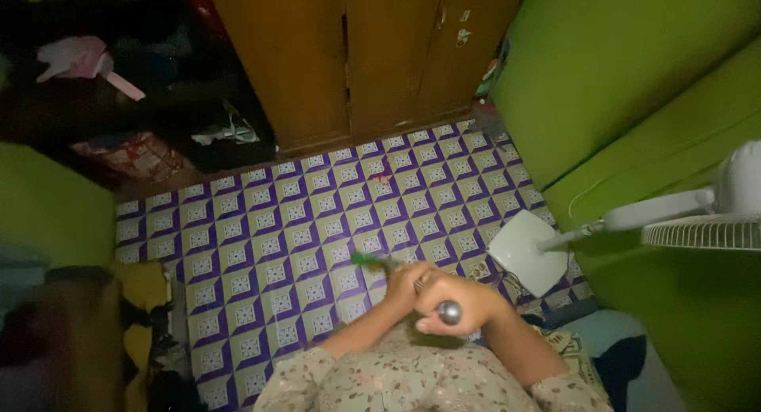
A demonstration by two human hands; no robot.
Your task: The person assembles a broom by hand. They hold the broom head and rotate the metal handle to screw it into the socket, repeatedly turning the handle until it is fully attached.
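Floral sleeves (396,380) fill the bottom edge, nearest the lens. Beyond them spreads the purple-and-cream patterned floor (301,222), with a brown wooden wardrobe (357,55) at its far end and a white pedestal fan (674,222) on the right. Both hands meet over the floor: the right hand (460,297) and left hand (408,281) are closed around a slim metal-ended tool (449,310) with a green tip (366,260).

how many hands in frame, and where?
2. The left hand is low centre, gripping a green-tipped handle. The right hand sits just beside it, wrapped around the handle's silver end. No other person's hands are visible.
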